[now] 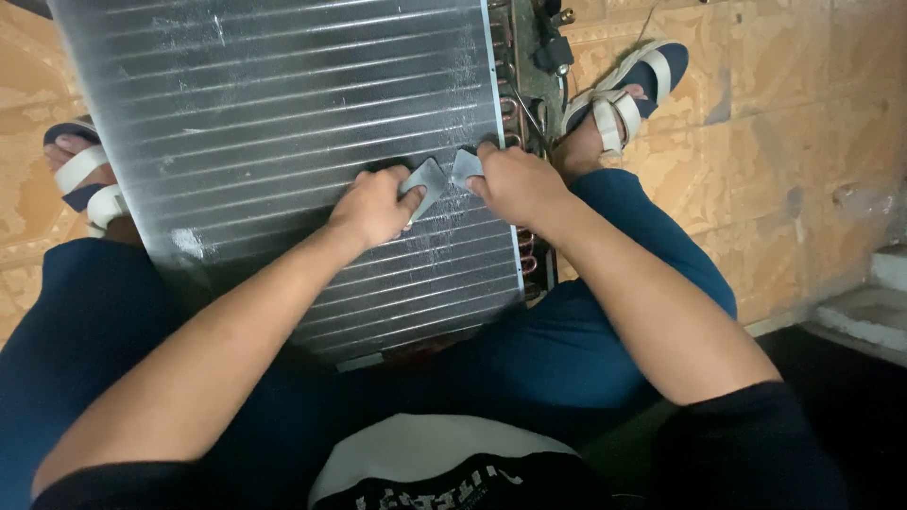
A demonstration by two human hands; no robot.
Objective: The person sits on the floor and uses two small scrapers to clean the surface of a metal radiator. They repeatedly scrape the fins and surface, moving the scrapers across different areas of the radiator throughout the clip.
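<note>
A large finned metal coil panel (283,104) leans between my knees, its fins running in horizontal rows. My left hand (373,206) presses a small grey flat metal piece (427,181) against the fins near the panel's right side. My right hand (515,181) holds a second small grey piece (465,168) right beside it, the two pieces almost touching. Copper tube bends and wiring (529,66) run down the panel's right edge, just past my right hand.
I sit on a worn orange tiled floor (784,123) with my legs in dark blue trousers either side of the panel. My feet in white-strapped sandals (619,94) rest by the panel's edges. A pale stone step (864,316) lies at the right.
</note>
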